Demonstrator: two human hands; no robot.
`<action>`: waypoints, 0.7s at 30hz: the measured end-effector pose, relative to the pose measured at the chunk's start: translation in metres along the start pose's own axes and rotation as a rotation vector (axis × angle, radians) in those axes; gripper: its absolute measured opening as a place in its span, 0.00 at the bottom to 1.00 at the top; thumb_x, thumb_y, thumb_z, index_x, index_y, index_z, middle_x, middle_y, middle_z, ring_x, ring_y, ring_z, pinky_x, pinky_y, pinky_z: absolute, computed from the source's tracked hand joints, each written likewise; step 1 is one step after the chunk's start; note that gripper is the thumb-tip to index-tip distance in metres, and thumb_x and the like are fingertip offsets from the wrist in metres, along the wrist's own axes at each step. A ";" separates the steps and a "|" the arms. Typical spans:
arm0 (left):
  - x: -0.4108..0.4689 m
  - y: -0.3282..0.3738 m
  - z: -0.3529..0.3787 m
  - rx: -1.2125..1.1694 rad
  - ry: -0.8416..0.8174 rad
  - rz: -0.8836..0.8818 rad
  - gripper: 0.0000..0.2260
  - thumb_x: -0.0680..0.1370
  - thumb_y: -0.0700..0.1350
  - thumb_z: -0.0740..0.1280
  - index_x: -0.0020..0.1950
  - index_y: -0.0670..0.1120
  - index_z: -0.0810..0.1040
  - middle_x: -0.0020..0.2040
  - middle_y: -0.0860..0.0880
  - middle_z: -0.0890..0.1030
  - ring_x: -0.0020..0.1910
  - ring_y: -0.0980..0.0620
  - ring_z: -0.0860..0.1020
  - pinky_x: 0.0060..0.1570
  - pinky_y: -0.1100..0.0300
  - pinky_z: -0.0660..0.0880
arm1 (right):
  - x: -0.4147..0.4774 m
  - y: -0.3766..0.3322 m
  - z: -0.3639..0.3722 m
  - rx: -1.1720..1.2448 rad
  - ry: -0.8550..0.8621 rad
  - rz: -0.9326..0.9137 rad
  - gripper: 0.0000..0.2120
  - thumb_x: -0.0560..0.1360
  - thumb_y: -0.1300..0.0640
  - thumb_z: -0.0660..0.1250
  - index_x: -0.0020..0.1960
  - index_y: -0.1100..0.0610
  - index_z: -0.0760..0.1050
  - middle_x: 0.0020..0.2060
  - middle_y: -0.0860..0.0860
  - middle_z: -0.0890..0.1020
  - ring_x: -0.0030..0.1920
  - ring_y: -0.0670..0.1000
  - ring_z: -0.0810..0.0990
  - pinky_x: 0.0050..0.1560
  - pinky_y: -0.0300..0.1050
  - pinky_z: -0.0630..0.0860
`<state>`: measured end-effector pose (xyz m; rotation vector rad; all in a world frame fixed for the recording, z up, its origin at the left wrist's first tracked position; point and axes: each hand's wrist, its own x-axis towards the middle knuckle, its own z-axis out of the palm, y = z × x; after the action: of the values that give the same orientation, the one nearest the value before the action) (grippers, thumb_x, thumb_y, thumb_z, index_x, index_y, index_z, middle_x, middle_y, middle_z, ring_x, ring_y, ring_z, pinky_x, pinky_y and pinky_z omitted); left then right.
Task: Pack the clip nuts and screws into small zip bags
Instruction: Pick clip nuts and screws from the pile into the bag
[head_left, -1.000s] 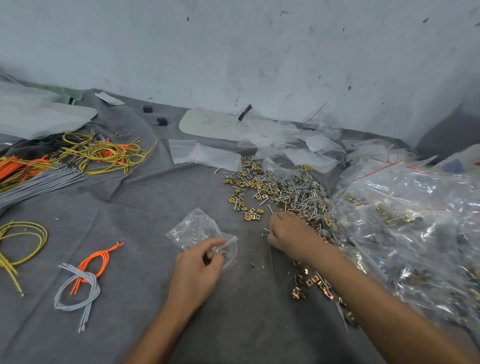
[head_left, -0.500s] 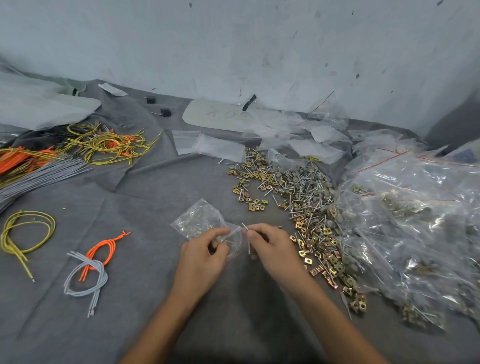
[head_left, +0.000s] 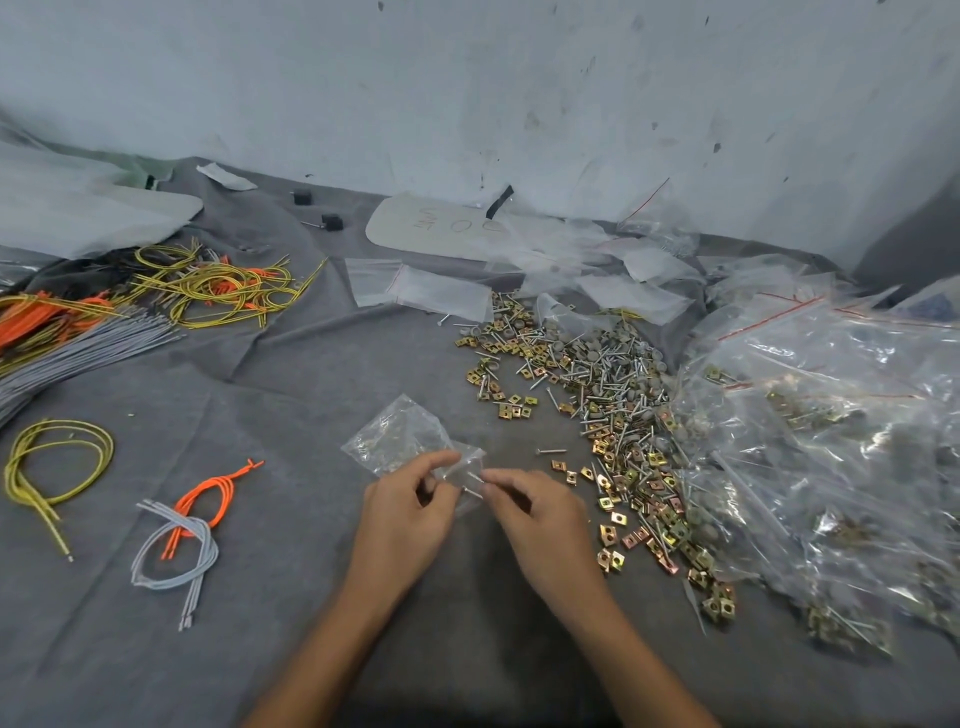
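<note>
A small clear zip bag (head_left: 397, 435) with a few brass clip nuts inside lies on the grey cloth at the centre. My left hand (head_left: 408, 512) pinches its open mouth between thumb and forefinger. My right hand (head_left: 535, 512) pinches thin silver screws (head_left: 474, 480) at the bag's mouth, their tips inside the plastic. To the right spreads a loose heap of brass clip nuts and screws (head_left: 597, 395). One stray screw (head_left: 550, 451) lies just above my right hand.
Filled zip bags (head_left: 831, 426) pile up at the right. Empty zip bags (head_left: 415, 288) lie behind the heap. Yellow, orange and grey wire bundles (head_left: 202, 286) sit at the left, with a small grey-and-orange loop (head_left: 182, 535) near my left arm. A white wall stands behind.
My right hand left the heap of nuts and screws and came to the bag's mouth carrying screws. My left hand kept its pinch on the bag throughout.
</note>
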<state>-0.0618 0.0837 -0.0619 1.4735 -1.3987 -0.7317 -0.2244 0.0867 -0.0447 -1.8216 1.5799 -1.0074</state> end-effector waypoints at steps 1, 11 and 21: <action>0.000 0.000 0.000 -0.003 0.000 0.000 0.16 0.75 0.38 0.68 0.57 0.54 0.84 0.33 0.49 0.78 0.31 0.58 0.75 0.38 0.60 0.75 | 0.001 0.000 0.000 -0.049 -0.001 -0.025 0.09 0.78 0.53 0.71 0.56 0.47 0.84 0.47 0.42 0.84 0.49 0.38 0.80 0.50 0.27 0.72; 0.001 0.001 -0.001 -0.001 -0.002 -0.007 0.15 0.74 0.42 0.68 0.57 0.56 0.84 0.36 0.52 0.81 0.36 0.57 0.80 0.40 0.66 0.75 | 0.008 -0.012 0.016 0.306 0.046 0.111 0.07 0.75 0.62 0.73 0.48 0.52 0.80 0.43 0.44 0.85 0.46 0.42 0.84 0.51 0.46 0.82; 0.000 0.001 0.001 -0.039 0.001 -0.026 0.17 0.71 0.47 0.64 0.56 0.56 0.84 0.33 0.54 0.78 0.29 0.60 0.73 0.36 0.67 0.71 | -0.004 0.003 -0.009 -0.327 -0.027 -0.118 0.07 0.78 0.52 0.69 0.56 0.50 0.80 0.51 0.45 0.78 0.54 0.48 0.74 0.56 0.42 0.71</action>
<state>-0.0630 0.0841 -0.0615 1.4634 -1.3599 -0.7704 -0.2333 0.0905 -0.0426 -2.1583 1.7168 -0.8053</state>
